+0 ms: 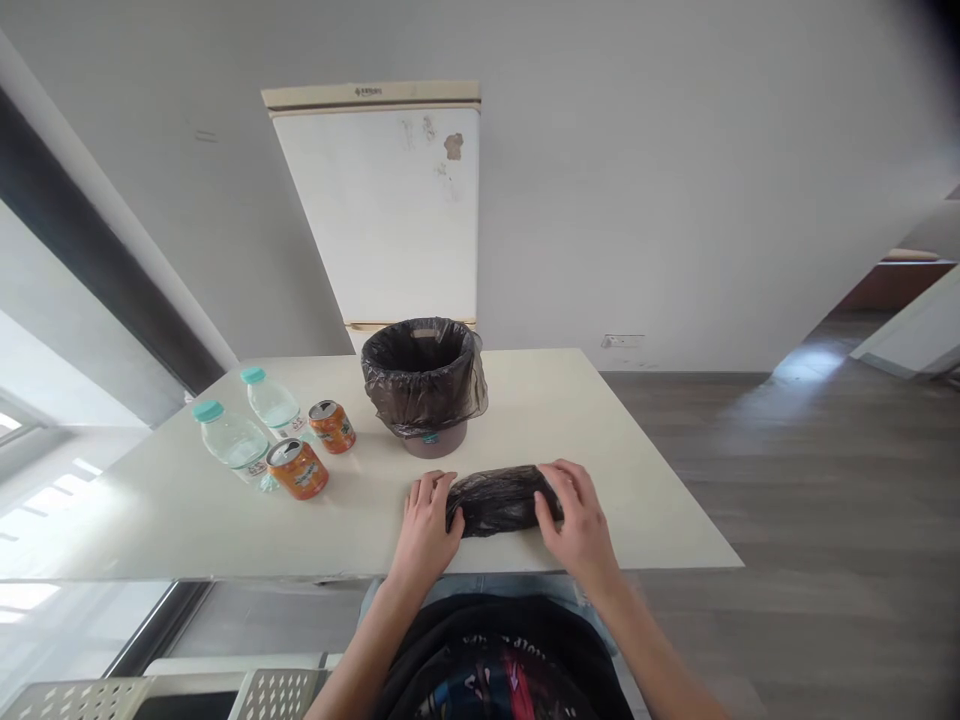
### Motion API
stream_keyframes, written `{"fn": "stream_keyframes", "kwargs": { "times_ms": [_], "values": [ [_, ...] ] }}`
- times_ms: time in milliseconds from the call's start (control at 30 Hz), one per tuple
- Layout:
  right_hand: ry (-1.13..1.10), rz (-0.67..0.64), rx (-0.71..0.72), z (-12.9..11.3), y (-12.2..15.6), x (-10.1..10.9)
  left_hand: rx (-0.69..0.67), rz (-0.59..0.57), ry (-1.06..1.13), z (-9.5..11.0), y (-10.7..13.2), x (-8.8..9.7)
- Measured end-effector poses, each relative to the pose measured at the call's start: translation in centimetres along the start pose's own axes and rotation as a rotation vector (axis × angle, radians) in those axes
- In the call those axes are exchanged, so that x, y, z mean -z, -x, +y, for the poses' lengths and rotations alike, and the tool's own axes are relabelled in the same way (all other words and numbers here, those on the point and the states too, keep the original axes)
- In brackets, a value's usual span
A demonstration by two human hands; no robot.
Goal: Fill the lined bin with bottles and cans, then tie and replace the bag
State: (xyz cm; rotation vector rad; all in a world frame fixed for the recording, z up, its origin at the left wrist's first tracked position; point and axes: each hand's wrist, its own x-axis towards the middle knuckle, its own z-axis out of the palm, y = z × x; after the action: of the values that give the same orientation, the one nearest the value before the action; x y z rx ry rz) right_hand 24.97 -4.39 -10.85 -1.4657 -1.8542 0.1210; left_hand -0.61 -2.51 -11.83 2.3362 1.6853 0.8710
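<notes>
A folded black plastic garbage bag lies flat on the table near its front edge. My left hand grips the bag's left end, fingers over the top and thumb at the near side. At the other end, my right hand holds it the same way, with the thumb pressed on the front. Just beyond the bag stands a round trash bin, lined with a dark, see-through garbage bag folded over its rim.
Left of the bin are two orange cans and two clear plastic bottles with teal caps. The pale table has its right edge over a wood floor. Behind it stands a white refrigerator against the grey wall.
</notes>
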Motion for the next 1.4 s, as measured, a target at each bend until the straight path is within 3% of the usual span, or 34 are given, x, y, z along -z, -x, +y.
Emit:
{"fn": "stream_keyframes", "kwargs": {
  "times_ms": [100, 167, 233, 400, 533, 667, 833, 1000, 1233, 1333, 1400],
  "values": [
    [0.088, -0.301, 0.297, -0.9, 0.0, 0.0, -0.138, -0.006, -0.010, 0.8, -0.1, 0.7],
    [0.115, -0.440, 0.351, -1.1, 0.2, -0.5, -0.242, -0.059, -0.032, 1.4, -0.4, 0.8],
    [0.116, -0.491, 0.333, -1.1, 0.3, -1.1, -0.299, -0.133, -0.066, 1.8, -0.7, 0.4],
    [0.107, -0.460, 0.279, -1.1, 0.2, -1.0, -0.338, -0.271, -0.211, 2.1, -1.0, -0.9],
    [0.095, -0.421, 0.345, -1.3, -1.0, -0.2, -0.372, -0.270, -0.304, 1.8, -0.8, -1.5],
    [0.091, -0.471, 0.416, -0.8, -2.0, -1.1, -0.411, -0.242, -0.330, 1.3, -0.4, -1.8],
    [0.141, -0.557, 0.353, 1.1, -1.9, -2.3, -0.378, -0.257, -0.311, 0.0, 0.1, -1.0],
    [0.144, -0.666, 0.288, 1.8, -1.4, -1.2, -0.364, -0.265, -0.296, -1.7, 0.6, -0.1],
    [0.133, -0.651, 0.302, 2.1, -1.0, -0.6, -0.299, -0.247, -0.286, -3.8, -0.2, 0.3],
    [0.140, -0.633, 0.289, 2.2, -0.9, -0.9, -0.280, -0.211, -0.274, -3.4, -0.7, 1.0],
    [0.145, -0.626, 0.282, 2.2, -0.8, -1.2, -0.301, -0.176, -0.225, -2.1, -0.9, 1.5]
  ]
}}
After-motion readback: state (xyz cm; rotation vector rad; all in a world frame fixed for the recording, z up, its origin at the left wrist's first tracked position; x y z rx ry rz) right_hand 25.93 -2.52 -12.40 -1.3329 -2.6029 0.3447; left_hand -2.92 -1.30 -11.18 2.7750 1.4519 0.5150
